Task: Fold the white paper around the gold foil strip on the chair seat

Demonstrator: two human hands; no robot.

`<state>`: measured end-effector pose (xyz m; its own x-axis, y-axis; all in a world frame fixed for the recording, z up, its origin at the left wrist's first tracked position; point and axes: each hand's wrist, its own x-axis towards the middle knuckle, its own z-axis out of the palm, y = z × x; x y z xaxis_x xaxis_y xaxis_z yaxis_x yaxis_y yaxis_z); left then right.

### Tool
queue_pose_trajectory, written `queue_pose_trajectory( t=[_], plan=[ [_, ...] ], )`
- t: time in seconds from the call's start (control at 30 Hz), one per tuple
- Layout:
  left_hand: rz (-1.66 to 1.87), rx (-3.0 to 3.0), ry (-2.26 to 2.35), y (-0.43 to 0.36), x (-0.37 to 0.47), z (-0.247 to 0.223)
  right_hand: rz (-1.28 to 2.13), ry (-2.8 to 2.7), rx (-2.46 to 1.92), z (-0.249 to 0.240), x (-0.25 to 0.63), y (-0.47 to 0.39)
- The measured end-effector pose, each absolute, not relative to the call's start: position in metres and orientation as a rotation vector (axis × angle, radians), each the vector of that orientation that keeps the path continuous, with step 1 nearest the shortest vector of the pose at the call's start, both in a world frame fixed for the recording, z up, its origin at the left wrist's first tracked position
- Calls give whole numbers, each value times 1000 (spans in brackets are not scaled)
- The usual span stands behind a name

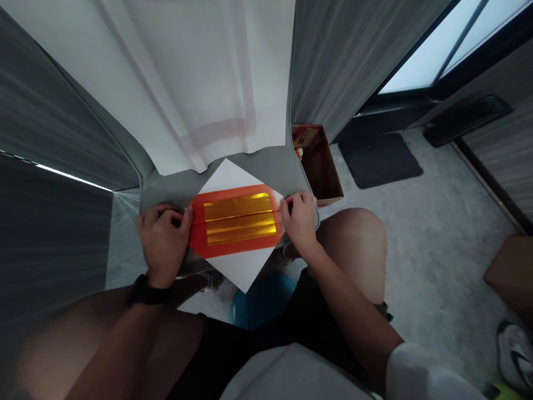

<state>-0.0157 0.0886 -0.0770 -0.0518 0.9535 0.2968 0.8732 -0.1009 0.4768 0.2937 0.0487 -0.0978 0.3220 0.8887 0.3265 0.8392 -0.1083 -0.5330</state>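
A square sheet of white paper (227,173) lies turned cornerwise on the grey padded seat (275,161). Across its middle runs an orange-red band (241,251), with a shiny gold rectangle (239,219) on it. A crease crosses the gold from side to side. My left hand (164,239) pinches the left corner of the sheet between thumb and curled fingers. At the right corner, my right hand (300,219) grips the paper the same way. The sheet's near corner hangs over the seat's front edge.
White cloth or paper (200,83) drapes over the seat's back. To the right stands an open cardboard box (325,172), then a dark mat (380,160). A blue stool (262,300) is beneath me. Another box (512,272) and a shoe (514,355) are at far right.
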Motion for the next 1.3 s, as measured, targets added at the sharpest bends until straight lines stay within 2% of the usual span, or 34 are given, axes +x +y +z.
queue_pose_trajectory(
  t=[0.37, 0.87, 1.3],
  plan=[
    [864, 2056, 1730, 76, -45, -82, 88, -1560, -1933, -103, 302, 51],
    [936, 1991, 1922, 60, -17, -88, 30, -1558, -1870, -97, 310, 43],
    [1077, 1982, 1887, 57, -16, -97, 27, -1527, -1858, -101, 314, 44]
  ],
)
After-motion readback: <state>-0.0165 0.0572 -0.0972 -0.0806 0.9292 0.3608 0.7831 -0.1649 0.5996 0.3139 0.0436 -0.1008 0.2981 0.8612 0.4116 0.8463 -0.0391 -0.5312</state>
